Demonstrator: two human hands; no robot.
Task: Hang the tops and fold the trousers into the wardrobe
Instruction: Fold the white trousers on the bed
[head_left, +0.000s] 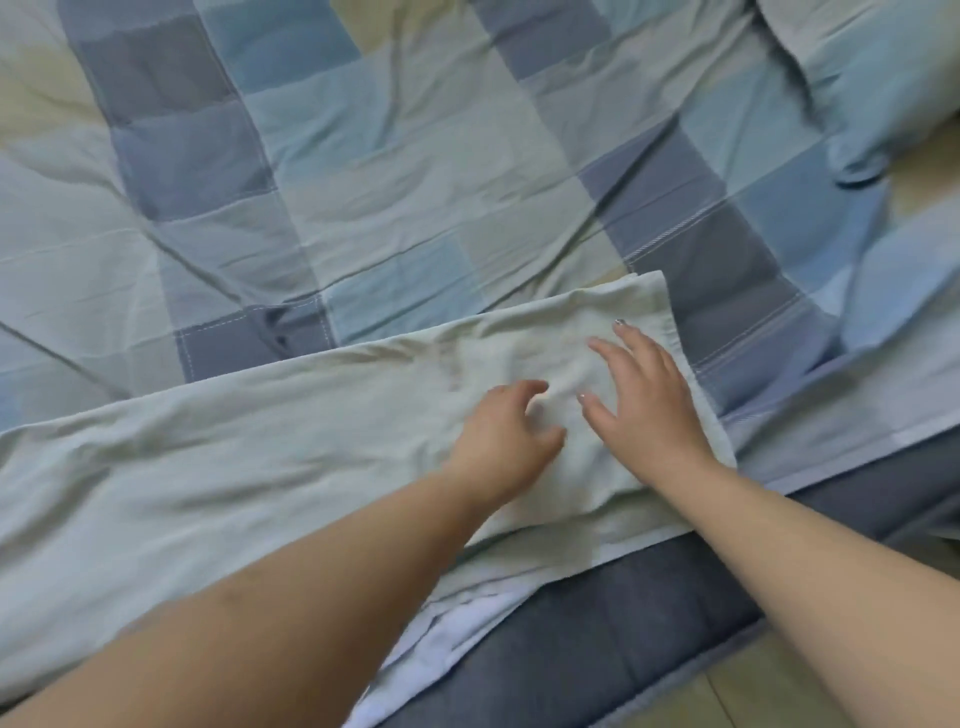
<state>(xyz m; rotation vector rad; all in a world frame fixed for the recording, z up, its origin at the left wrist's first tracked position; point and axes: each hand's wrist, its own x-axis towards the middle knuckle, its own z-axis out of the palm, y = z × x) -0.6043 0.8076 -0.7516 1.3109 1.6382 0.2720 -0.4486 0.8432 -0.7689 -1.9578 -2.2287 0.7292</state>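
While both hands, left hand (501, 434) and right hand (644, 400), lie unclenched at frame centre, smooth trousers (234, 441) flat before folding.

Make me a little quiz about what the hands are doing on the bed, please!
1. True or false: the pale green trousers lie stretched out flat on the checked quilt.
2. Which hand lies flat with its fingers spread? A) left hand B) right hand
3. Fill the gap: the pillow lies at the top ____ corner of the view.

Key:
1. True. They run along the near edge of the bed.
2. B. The left hand's fingers are curled on the cloth; neither hand has a closed grip on anything.
3. Right.
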